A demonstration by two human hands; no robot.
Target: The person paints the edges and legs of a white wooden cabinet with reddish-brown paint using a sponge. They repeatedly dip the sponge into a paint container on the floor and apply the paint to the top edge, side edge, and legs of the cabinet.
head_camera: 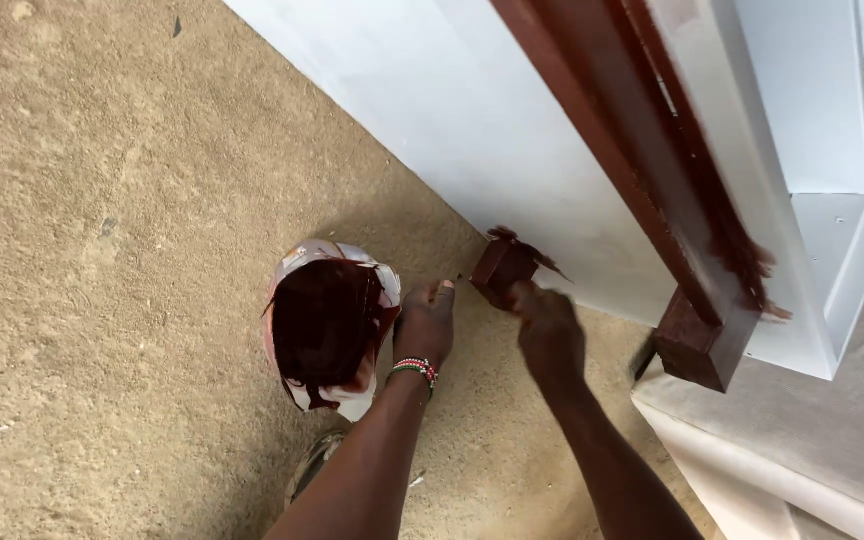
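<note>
Your left hand (424, 322), grip loosely closed, touches the paint can (330, 328); right hand (549, 330) grips a brush (508, 262) near the red beam (652, 170).

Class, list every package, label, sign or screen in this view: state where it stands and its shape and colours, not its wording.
Paint container: on the sandy floor beside the left hand; cut-open, whitish outside with reddish patches, dark red-brown paint inside.
No signs or screens are in view.
</note>
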